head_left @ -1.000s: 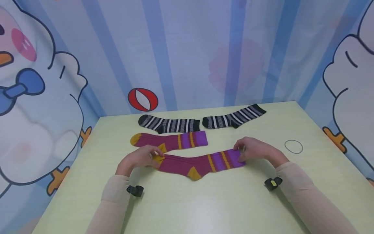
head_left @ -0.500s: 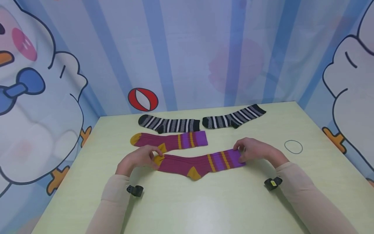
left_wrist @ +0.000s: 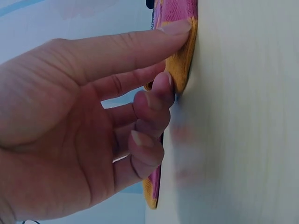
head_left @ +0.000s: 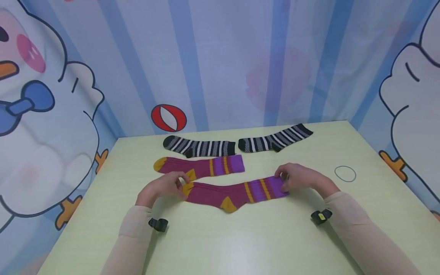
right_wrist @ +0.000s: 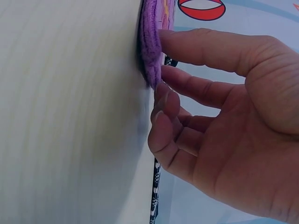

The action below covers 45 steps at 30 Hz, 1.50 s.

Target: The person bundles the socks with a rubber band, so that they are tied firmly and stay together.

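Observation:
A maroon sock (head_left: 216, 193) with a mustard toe and heel and a purple striped cuff lies flat across the table's middle. My left hand (head_left: 167, 184) holds its toe end; in the left wrist view the thumb lies on the mustard toe (left_wrist: 180, 70) and the index finger reaches behind it. At the other end, my right hand (head_left: 298, 177) holds the purple cuff (right_wrist: 150, 42) between thumb and index finger, the other fingers curled loosely by the tabletop. Just behind lies a matching maroon sock (head_left: 185, 165), toe to the left.
Two black-and-white striped socks, a left one (head_left: 209, 148) and a right one (head_left: 275, 141), lie along the back of the pale table (head_left: 233, 244). A thin ring outline (head_left: 345, 166) shows on the right. A printed curtain (head_left: 227, 61) stands behind the table.

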### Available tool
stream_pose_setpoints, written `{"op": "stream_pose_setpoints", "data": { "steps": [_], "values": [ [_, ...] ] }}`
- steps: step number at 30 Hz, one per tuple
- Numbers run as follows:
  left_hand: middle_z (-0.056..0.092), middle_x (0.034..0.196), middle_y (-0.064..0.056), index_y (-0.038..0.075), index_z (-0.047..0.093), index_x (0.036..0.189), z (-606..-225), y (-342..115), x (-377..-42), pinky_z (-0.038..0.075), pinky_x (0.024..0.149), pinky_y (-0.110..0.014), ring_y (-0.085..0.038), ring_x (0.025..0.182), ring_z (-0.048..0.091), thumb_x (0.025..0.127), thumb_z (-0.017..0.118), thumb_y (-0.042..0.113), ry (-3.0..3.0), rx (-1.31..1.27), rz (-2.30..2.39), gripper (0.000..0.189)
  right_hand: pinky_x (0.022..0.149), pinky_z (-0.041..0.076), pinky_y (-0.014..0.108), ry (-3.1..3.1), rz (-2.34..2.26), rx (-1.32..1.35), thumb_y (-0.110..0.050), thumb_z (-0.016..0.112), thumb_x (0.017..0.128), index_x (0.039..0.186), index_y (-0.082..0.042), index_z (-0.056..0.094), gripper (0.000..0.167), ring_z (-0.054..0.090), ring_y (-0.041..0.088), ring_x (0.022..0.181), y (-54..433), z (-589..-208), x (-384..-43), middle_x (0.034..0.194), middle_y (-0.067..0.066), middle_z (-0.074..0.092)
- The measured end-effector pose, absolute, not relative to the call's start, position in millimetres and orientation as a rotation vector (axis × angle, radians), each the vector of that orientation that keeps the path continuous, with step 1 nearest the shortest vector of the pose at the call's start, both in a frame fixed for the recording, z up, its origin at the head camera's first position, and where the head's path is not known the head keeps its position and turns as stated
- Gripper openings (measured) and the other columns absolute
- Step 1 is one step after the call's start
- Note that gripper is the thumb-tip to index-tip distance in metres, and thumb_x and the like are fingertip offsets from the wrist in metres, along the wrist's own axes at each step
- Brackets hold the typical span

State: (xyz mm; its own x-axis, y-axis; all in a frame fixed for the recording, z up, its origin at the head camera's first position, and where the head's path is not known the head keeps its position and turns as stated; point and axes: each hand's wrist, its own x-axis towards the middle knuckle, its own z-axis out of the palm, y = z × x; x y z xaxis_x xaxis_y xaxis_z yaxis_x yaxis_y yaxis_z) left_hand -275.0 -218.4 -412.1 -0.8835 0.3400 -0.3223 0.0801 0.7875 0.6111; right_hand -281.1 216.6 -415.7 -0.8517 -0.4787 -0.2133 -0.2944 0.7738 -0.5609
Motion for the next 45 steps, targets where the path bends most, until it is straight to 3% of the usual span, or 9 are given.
{"op": "stream_pose_setpoints", "data": {
  "steps": [9, 18, 24, 29, 36, 45],
  "values": [
    [0.059, 0.083, -0.007, 0.007, 0.062, 0.114, -410.7, -227.3, -274.7, 0.045, 0.071, -0.035, -0.021, 0.076, 0.054, 0.078, 0.087, 0.014, 2.542, 0.292, 0.884, 0.044, 0.078, 0.050, 0.040, 2.655, -0.712, -0.610, -0.010, 0.073, 0.083, 0.117, 0.002, 0.065, 0.038, 0.058, 0.024, 0.090, 214.8, -411.6, -282.5, 0.100, 0.010, 0.063],
    [0.061, 0.092, -0.009, 0.005, 0.062, 0.110, -406.4, -250.9, -278.8, 0.050, 0.069, -0.034, -0.024, 0.077, 0.057, 0.095, 0.070, 0.024, 2.618, 0.245, 0.965, 0.026, 0.077, 0.051, 0.040, 2.721, -0.774, -0.688, -0.013, 0.068, 0.090, 0.119, 0.005, 0.064, 0.034, 0.060, 0.024, 0.088, 206.1, -401.7, -288.0, 0.100, 0.013, 0.064],
    [0.063, 0.100, -0.012, 0.002, 0.063, 0.112, -406.7, -264.9, -281.4, 0.049, 0.072, -0.033, -0.024, 0.084, 0.058, 0.099, 0.065, 0.024, 2.773, 0.125, 1.064, 0.026, 0.077, 0.052, 0.040, 2.712, -0.787, -0.727, -0.015, 0.069, 0.092, 0.119, 0.006, 0.064, 0.034, 0.061, 0.025, 0.090, 188.3, -397.3, -293.3, 0.101, 0.013, 0.065],
    [0.062, 0.112, -0.020, -0.001, 0.058, 0.121, -408.1, -269.8, -286.4, 0.049, 0.078, -0.038, -0.030, 0.095, 0.058, 0.100, 0.062, 0.021, 2.885, -0.023, 1.146, 0.030, 0.083, 0.052, 0.044, 2.719, -0.777, -0.779, -0.014, 0.067, 0.093, 0.120, 0.007, 0.064, 0.034, 0.062, 0.031, 0.100, 173.6, -394.6, -303.0, 0.109, 0.019, 0.066],
    [0.051, 0.136, -0.029, -0.005, 0.051, 0.133, -418.4, -269.2, -297.1, 0.046, 0.098, -0.050, -0.041, 0.120, 0.051, 0.100, 0.059, 0.017, 2.940, -0.149, 1.164, 0.041, 0.092, 0.050, 0.048, 2.727, -0.747, -0.816, -0.015, 0.066, 0.095, 0.123, 0.008, 0.062, 0.037, 0.061, 0.037, 0.110, 150.7, -393.0, -319.1, 0.118, 0.022, 0.065],
    [0.048, 0.140, -0.029, -0.004, 0.046, 0.138, -424.1, -271.6, -298.4, 0.041, 0.103, -0.053, -0.043, 0.126, 0.047, 0.101, 0.060, 0.021, 2.881, -0.175, 1.104, 0.047, 0.096, 0.048, 0.049, 2.776, -0.692, -0.684, -0.018, 0.065, 0.095, 0.125, 0.008, 0.061, 0.040, 0.058, 0.038, 0.116, 126.2, -397.1, -332.0, 0.123, 0.023, 0.063]
  ]
}}
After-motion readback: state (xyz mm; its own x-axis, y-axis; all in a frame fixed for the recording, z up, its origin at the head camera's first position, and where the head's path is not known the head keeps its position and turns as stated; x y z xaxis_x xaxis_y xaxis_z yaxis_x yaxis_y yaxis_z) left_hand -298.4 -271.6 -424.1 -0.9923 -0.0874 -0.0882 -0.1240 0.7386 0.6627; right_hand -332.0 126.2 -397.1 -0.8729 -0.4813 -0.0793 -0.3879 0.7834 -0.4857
